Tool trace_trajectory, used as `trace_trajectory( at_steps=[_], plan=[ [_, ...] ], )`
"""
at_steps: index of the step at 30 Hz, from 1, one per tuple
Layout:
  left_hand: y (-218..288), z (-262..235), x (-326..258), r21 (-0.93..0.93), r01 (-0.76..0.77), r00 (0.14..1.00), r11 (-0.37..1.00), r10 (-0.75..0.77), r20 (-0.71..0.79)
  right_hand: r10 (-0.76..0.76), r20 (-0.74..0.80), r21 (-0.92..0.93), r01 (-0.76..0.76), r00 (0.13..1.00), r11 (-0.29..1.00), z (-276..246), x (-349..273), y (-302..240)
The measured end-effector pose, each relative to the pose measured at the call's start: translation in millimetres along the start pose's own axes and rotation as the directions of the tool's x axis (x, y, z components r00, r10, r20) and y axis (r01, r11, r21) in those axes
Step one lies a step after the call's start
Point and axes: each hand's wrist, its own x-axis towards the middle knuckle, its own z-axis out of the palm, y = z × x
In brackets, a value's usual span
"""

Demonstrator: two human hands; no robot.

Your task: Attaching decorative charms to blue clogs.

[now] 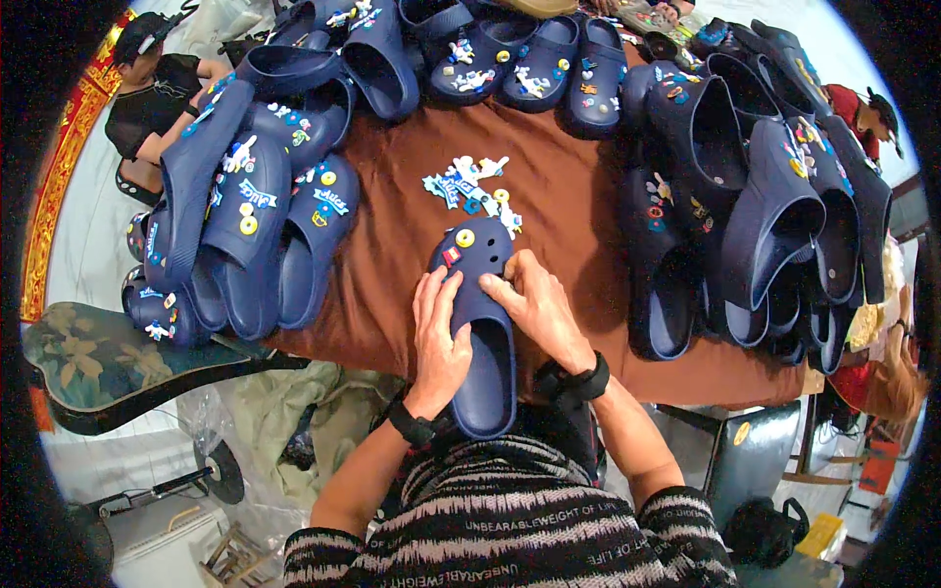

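A navy blue clog (483, 338) lies in front of me, toe pointing away, its heel end over the table's near edge. A yellow ring-shaped charm and a small red one sit on the left of its toe; bare holes show on the right. My left hand (436, 328) grips the clog's left side, fingers across its upper. My right hand (537, 309) holds the right side, thumb on the upper, other fingers curled by the edge; whether a small piece is between them is hidden. Just past the toe lies a pile of white, blue and yellow charms (472, 186).
Decorated navy clogs are heaped on the left (250, 235), along the back (534, 64) and on the right (774, 196) of the brown cloth (392, 186). A dark flower-patterned chair (108, 363) stands at the left. Two other people (162, 98) (867, 118) are beyond the piles.
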Motion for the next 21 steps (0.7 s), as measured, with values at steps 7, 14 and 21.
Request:
trace_trajectory(
  at_steps=[7, 14, 21],
  plan=[
    [0, 3, 1, 0.023, -0.021, 1.000, 1.000, 0.021, -0.012, -0.183, -0.154, 0.074, 0.196, 0.971, 0.978, 8, 3, 20],
    [0, 4, 2, 0.031, -0.027, 1.000, 0.999, 0.028, -0.005, -0.021, -0.225, 0.276, 0.084, 0.974, 0.958, 22, 0, 41],
    [4, 1, 2, 0.023, 0.017, 1.000, 1.000, -0.016, -0.010, 0.231, -0.131, 0.648, -0.093, 0.964, 0.756, 28, 1, 57]
  ],
)
